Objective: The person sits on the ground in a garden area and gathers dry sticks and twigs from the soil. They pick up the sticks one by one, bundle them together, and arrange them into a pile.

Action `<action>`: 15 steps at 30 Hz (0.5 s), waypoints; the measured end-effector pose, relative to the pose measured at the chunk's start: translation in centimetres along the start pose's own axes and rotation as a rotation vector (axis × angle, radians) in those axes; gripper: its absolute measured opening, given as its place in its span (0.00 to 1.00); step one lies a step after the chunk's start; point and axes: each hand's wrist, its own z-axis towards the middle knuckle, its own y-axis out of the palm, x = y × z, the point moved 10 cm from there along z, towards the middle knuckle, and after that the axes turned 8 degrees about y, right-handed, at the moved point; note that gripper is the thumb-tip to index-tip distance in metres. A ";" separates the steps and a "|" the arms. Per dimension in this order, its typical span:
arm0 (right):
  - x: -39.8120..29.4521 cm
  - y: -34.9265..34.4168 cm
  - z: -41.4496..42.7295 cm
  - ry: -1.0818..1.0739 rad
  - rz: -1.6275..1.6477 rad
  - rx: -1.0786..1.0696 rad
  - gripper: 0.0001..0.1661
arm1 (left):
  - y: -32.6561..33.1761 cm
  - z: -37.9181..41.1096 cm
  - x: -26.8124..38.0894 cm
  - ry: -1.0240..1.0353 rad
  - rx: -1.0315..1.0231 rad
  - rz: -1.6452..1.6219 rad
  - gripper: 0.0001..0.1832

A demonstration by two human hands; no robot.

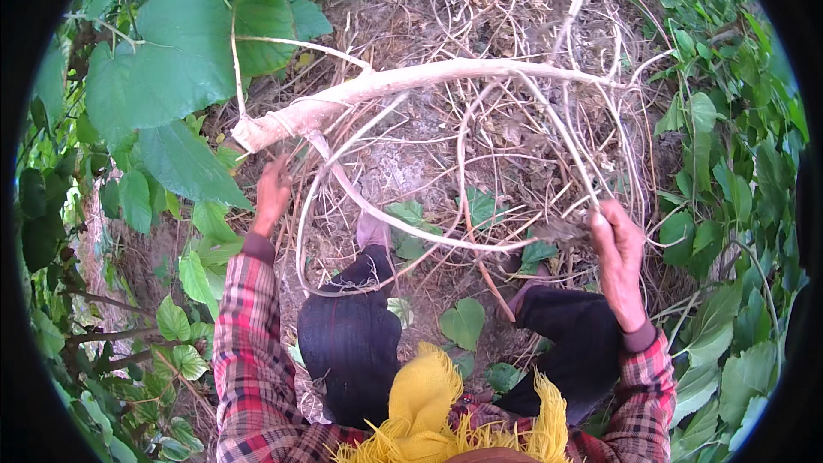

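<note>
A thick, pale woody branch or root (pixel 398 80) lies across in front of me, its blunt end at the left and thin offshoots curving from it. My right hand (pixel 618 251) grips one slender pale offshoot (pixel 562 125) that slants down from the thick piece. Just below the blunt end is my left hand (pixel 274 190), beside thin stems. Its fingers are blurred, so I cannot tell whether it holds any of them. A long curved offshoot (pixel 411 228) loops between both hands, above my feet.
Tangled thin stems and dry litter (pixel 508 135) cover the soil. Broad green leaves (pixel 186 64) crowd the left side, and more foliage (pixel 726 334) borders the right. A yellow fringed scarf (pixel 421 392) hangs below my chest. Loose green leaves (pixel 463 323) lie between my legs.
</note>
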 end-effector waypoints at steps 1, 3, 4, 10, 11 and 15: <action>0.3 0.3 0.1 -0.006 0.008 -0.004 0.08 | -0.4 -0.8 2.3 -0.007 -0.032 -0.016 0.26; 0.6 1.4 0.1 -0.036 0.005 -0.018 0.07 | -2.4 -2.7 7.2 0.023 -0.066 -0.076 0.25; 1.0 2.1 0.0 -0.060 -0.009 -0.027 0.06 | -3.2 -3.6 9.1 0.062 -0.068 -0.123 0.25; 3.4 6.1 -1.6 -0.139 -0.069 -0.156 0.09 | -11.5 -7.7 23.2 0.021 0.025 -0.247 0.14; 3.0 5.9 -1.9 -0.160 -0.064 -0.151 0.09 | -12.6 -8.1 26.6 0.074 0.078 -0.298 0.12; 2.7 5.2 -3.2 -0.204 -0.052 -0.113 0.08 | -12.9 -9.3 38.0 0.495 0.016 0.089 0.11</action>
